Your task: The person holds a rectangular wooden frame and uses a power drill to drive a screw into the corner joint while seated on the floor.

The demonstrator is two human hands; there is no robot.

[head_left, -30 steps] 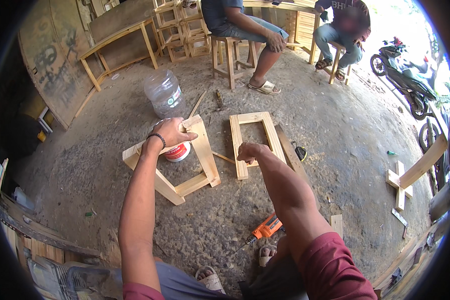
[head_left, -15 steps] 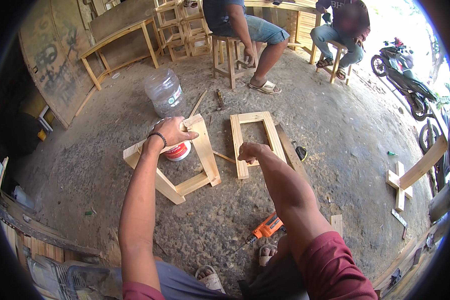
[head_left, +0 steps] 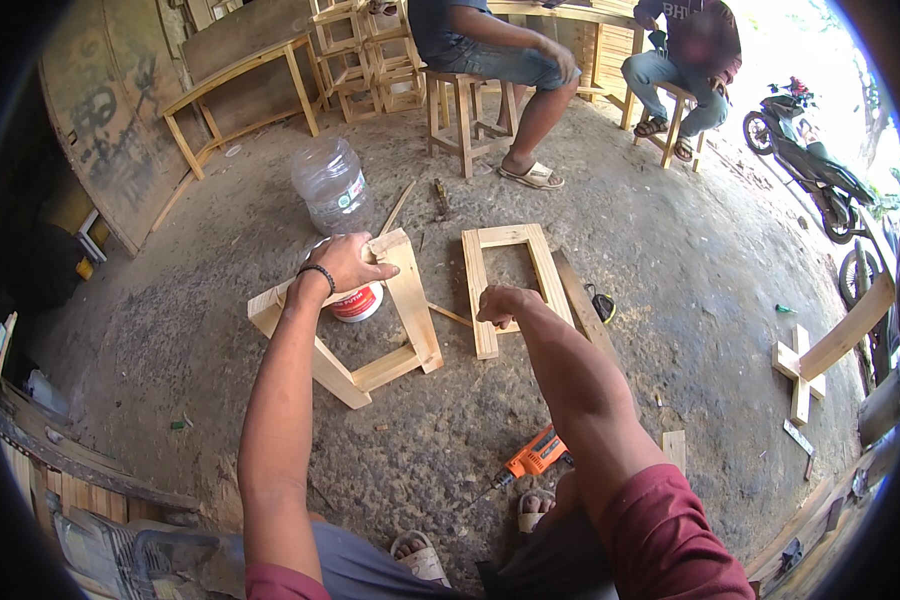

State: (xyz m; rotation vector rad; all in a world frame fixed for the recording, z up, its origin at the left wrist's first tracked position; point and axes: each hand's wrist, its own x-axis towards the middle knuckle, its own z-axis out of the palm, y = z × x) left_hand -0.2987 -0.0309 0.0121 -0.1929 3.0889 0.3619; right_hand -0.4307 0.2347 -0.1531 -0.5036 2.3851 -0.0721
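The person's left grip (head_left: 348,265) is closing over the top end of a tapered wooden frame (head_left: 411,305), with the thumb pressing along its right side. This frame is standing on the concrete floor (head_left: 410,450), forward and to the left of the person. A white tub with a red label (head_left: 357,303) is showing through its opening; whether the two are touching cannot be told.

The right grip (head_left: 505,304) is hovering over or resting on the near end of a rectangular wooden frame (head_left: 476,280); its fingers are curling in, and what they may be holding cannot be told. That second frame is lying just right of the tapered one. A dark plank (head_left: 580,295) is lying along its right side, with a tape measure (head_left: 601,303) sitting beside the plank. Nearer the person's feet, an orange drill (head_left: 535,455) is lying on the floor. A large clear bottle (head_left: 329,185) is standing beyond the tub.
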